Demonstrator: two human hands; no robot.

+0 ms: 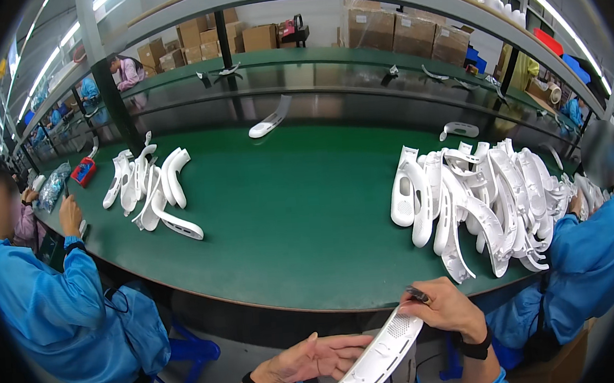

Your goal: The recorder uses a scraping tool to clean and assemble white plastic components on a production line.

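A curved white plastic housing (381, 357) with a patch of small holes and several slots slants over my lap, below the table's front edge. My right hand (449, 309) grips its upper end, thumb and fingers closed. A small dark tool (419, 295) pokes out between those same fingers; its kind is hard to make out. My left hand (313, 359) lies palm up beside the housing, fingers stretched out, their tips close to its edge. Whether they touch it I cannot tell. Both wrists wear black bands.
On the green table (295, 221), a big heap of white housings (493, 200) lies at right and a smaller group (148, 185) at left. One housing (271, 119) rests at the back. Co-workers in blue sit at left (51, 302) and right (589, 257). A red bin (83, 172) stands far left.
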